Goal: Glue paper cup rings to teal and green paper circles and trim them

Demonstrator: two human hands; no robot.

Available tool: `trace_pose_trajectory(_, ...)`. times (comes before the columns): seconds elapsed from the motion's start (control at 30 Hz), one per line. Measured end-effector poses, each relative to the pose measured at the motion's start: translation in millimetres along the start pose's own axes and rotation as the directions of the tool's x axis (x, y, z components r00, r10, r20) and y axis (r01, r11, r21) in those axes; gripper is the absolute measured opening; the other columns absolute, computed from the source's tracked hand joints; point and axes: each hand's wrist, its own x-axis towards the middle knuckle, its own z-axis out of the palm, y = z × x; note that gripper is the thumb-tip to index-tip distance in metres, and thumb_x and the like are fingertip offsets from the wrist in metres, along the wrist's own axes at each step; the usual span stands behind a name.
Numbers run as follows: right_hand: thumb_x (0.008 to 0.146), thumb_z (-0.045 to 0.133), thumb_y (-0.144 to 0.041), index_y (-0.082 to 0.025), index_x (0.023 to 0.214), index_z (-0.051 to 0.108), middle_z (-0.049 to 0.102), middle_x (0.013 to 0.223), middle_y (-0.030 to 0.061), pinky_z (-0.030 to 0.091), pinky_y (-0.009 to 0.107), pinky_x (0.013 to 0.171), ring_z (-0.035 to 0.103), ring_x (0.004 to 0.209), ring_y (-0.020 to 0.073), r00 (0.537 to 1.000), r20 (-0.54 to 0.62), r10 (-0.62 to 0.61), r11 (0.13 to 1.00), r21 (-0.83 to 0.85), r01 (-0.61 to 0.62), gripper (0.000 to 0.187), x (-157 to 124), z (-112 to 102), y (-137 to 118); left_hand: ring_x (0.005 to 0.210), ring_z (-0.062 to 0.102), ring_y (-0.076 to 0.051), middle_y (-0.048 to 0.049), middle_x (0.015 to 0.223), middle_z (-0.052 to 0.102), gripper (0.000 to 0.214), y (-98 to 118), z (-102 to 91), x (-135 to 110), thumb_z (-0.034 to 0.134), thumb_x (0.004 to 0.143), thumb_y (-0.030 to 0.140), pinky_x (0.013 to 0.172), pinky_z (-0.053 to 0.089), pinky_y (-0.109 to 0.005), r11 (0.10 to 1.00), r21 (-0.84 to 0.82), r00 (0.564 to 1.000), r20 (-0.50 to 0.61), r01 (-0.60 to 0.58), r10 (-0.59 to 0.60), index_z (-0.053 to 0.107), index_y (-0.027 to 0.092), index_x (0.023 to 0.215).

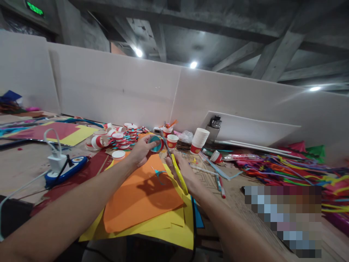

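Observation:
My left hand (141,150) is closed on a short paper cup piece (156,144), red outside with a teal disc or lining showing. My right hand (183,168) grips yellow-handled scissors (178,175); their blades point up and away beside the cup piece, and whether they touch it I cannot tell. Below both hands lies an orange paper sheet (136,203) on yellow paper (174,236). Small teal scraps (158,172) rest on the orange sheet. Just beyond my hands stands a red and white paper cup (172,140).
Several cut cup rings (118,136) are piled behind my left hand. A cup stack (200,137) and a dark bottle (214,128) stand at the back right. Colourful pipe cleaners (283,169) cover the right. A blue power strip (73,168) with a white charger (57,162) lies left.

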Motion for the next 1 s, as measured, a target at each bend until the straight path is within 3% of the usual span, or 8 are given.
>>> trace_pose_trajectory(0.27, 0.092, 0.041, -0.049, -0.020, 0.088, 0.050, 0.050, 0.073, -0.0023, 0.034, 0.024, 0.058, 0.044, 0.065, 0.0108, 0.999, -0.022, -0.030, 0.999, -0.031, 0.030, 0.030, 0.3, -0.5, 0.5, 0.063, 0.057, -0.009, 0.0014, 0.075, 0.064, 0.026, 2.5, 1.1, -0.3, 0.076, 0.063, 0.020, 0.057, 0.050, -0.022, 1.000, -0.010, 1.000, -0.004, 0.014, -0.014, 0.062, 0.015, 0.084)
trace_pose_trajectory(0.43, 0.089, 0.045, -0.051, -0.020, 0.083, 0.048, 0.047, 0.069, -0.0025, 0.033, 0.022, 0.052, 0.043, 0.060, 0.0101, 1.000, -0.001, 0.012, 1.000, -0.013, -0.012, 0.031, 0.7, -3.8, -2.5, 0.061, 0.057, -0.009, 0.0008, 0.075, 0.065, 0.026, 6.2, 1.6, -0.4, 0.076, 0.060, 0.017, 0.057, 0.050, -0.022, 1.000, 0.005, 1.000, -0.007, 0.021, -0.021, 0.063, 0.014, 0.083)
trace_pose_trajectory(0.67, 0.090, 0.042, -0.052, -0.021, 0.082, 0.048, 0.043, 0.063, -0.0042, 0.029, 0.021, 0.046, 0.039, 0.052, 0.0084, 0.999, 0.013, 0.047, 0.999, -0.019, -0.046, 0.032, 0.0, -5.1, -3.0, 0.061, 0.056, -0.007, 0.0005, 0.074, 0.065, 0.027, 8.7, -3.5, 3.2, 0.078, 0.058, 0.014, 0.058, 0.047, -0.018, 0.999, 0.035, 0.998, 0.058, 0.012, -0.014, 0.065, 0.013, 0.082)
trace_pose_trajectory(1.0, 0.089, 0.043, -0.053, -0.022, 0.085, 0.046, 0.043, 0.059, -0.0057, 0.030, 0.020, 0.045, 0.039, 0.049, 0.0086, 0.997, 0.006, 0.076, 0.997, 0.022, -0.076, 0.032, -2.3, -2.0, -3.1, 0.062, 0.059, -0.008, 0.0003, 0.076, 0.066, 0.025, 6.2, -3.5, 4.0, 0.077, 0.062, 0.015, 0.056, 0.049, -0.019, 1.000, -0.020, 1.000, 0.018, 0.024, -0.024, 0.063, 0.014, 0.083)
